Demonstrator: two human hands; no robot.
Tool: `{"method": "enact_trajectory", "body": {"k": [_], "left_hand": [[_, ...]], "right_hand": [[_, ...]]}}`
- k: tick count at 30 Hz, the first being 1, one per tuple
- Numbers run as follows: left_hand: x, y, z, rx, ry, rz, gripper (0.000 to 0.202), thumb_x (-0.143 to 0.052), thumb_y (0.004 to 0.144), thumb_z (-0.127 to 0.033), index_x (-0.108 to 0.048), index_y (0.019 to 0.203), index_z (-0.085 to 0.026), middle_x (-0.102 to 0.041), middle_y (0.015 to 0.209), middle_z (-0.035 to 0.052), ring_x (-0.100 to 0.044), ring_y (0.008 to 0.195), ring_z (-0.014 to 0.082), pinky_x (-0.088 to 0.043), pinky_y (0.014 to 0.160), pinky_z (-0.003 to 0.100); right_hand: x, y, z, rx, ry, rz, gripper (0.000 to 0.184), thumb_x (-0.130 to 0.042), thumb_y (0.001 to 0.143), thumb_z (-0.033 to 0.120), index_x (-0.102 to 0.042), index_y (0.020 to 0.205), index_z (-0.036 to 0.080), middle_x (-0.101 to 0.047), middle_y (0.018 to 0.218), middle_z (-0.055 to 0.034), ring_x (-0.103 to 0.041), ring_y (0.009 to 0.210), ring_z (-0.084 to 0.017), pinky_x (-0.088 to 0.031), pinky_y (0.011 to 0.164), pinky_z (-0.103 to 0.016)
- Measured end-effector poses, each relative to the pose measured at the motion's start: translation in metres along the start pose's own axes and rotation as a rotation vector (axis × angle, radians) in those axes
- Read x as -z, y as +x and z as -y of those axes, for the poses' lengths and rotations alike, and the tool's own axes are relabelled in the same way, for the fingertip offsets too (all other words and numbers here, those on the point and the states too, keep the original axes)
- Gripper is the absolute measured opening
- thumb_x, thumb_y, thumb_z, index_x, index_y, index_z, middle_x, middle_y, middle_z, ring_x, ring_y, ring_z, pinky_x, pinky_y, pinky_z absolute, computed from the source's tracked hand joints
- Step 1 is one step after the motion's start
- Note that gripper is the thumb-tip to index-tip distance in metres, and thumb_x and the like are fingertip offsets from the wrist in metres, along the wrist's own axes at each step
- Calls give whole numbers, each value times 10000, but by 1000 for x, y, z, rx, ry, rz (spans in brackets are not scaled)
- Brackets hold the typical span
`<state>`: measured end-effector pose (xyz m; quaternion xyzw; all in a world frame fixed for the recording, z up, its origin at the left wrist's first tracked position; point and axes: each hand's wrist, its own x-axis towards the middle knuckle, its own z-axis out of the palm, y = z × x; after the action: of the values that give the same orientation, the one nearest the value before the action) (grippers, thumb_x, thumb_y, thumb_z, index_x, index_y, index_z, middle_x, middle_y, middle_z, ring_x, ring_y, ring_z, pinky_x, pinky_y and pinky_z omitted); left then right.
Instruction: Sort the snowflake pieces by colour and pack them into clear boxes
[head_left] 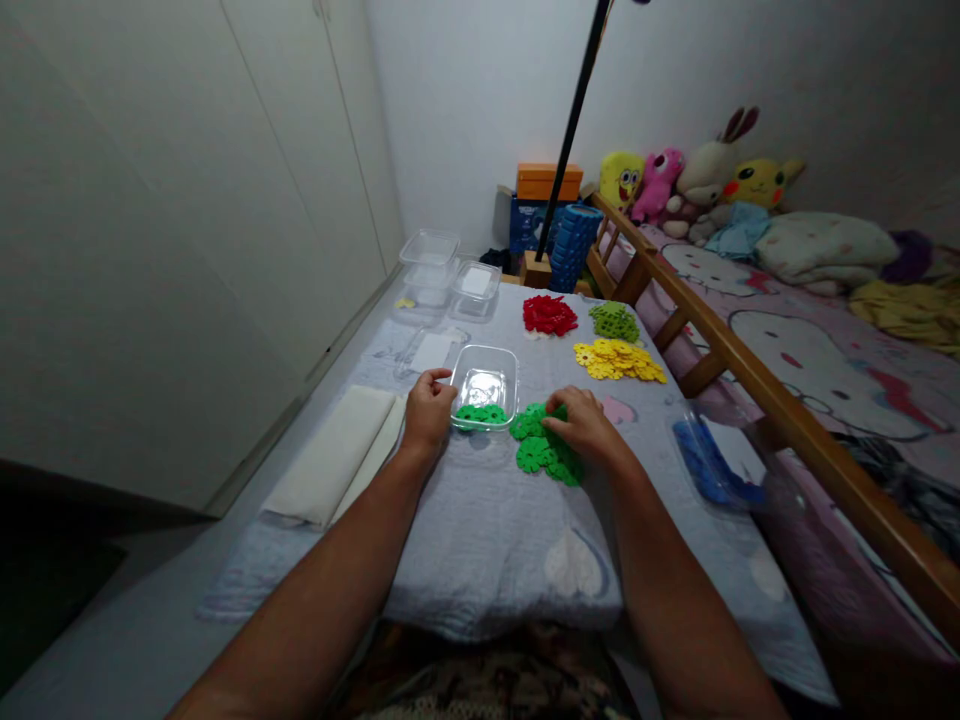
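**Green discs (481, 414): probably light, stiff**

Your left hand (429, 412), half-curled, meets the clear tub (484, 383) containing some; your right hand (584, 423), half-curled, touches the green pile (534, 454) on the worktop (487, 560). Either grip's hold cannot be told. Pinch edges.

We have our left hand (429, 412) against the left side of a clear plastic container (484, 374) with green pieces inside, and our right hand (582, 424) at a pile of green flower-shaped discs (534, 455). Beyond it we see red pieces (549, 315), yellow flower-shaped discs (616, 360) and lighter green pieces (615, 322).
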<state>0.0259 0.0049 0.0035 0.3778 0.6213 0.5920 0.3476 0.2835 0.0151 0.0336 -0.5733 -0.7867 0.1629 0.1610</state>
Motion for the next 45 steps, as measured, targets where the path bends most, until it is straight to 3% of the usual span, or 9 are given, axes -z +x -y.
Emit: {"method": "enact_trajectory", "body": {"k": [2,6,10,14,21,31,38,41,45], "left_hand": [[0,0,0,-4,0,0,378,-615,639,-288,-650,995,-165,-451,633,-62,-439,573,125,-315,563,247],[0,-1,-3,7,-6,11,384,-605,635,-293,-643,995,-165,-430,628,-67,-424,568,125,-308,561,252],[0,-3,-6,21,-10,17,396,-603,632,-298,-636,1003,-164,-413,618,-74,-415,559,123,-304,557,251],[0,-3,-5,22,-15,21,396,-608,646,-293,-636,1020,-165,-428,619,-75,-421,557,119,-320,560,247],[0,-2,-1,17,-45,32,386,-621,645,-288,-631,1012,-167,-434,607,-81,-415,540,111,-329,553,238],[1,3,4,3,-13,40,384,-620,645,-279,-641,1011,-164,-450,593,-79,-437,545,117,-332,558,240],[0,-1,-2,20,-26,34,395,-611,632,-290,-637,1006,-165,-442,601,-79,-426,546,116,-317,557,244],[-1,-2,-4,29,-37,27,398,-611,626,-289,-630,1003,-165,-431,602,-80,-416,548,117,-307,555,245],[-1,-2,-3,27,-30,24,397,-611,629,-290,-632,1006,-167,-418,604,-81,-410,550,117,-307,560,245]], "right_hand": [[5,0,-3,21,143,19,52,-629,780,247,-657,801,208,-663,888,-28,-576,912,-210,-401,821,-320],[21,2,-1,35,413,77,130,-599,780,331,-616,740,208,-629,752,7,-563,719,-163,-422,701,-282],[28,10,17,65,486,-39,150,-627,771,355,-637,760,206,-661,781,-2,-583,737,-168,-439,740,-293],[20,23,47,141,341,-89,64,-643,811,267,-674,803,211,-711,838,-18,-624,855,-198,-409,922,-373],[-6,40,76,192,-29,-5,136,-625,871,162,-719,924,243,-729,904,-24,-581,1021,-227,-167,1124,-562],[-17,47,78,198,-218,35,186,-608,886,153,-752,920,266,-747,991,-62,-526,1113,-276,-72,1151,-649],[12,35,60,117,-193,-76,206,-571,929,214,-757,1013,244,-705,1107,-93,-514,1136,-286,-231,1093,-522],[17,27,45,58,-232,-16,187,-593,912,234,-772,968,232,-693,1068,-105,-529,1106,-291,-276,1043,-489],[5,13,32,76,-257,83,197,-680,862,305,-777,1023,245,-668,1166,-105,-504,1162,-305,-270,1055,-492]]}}
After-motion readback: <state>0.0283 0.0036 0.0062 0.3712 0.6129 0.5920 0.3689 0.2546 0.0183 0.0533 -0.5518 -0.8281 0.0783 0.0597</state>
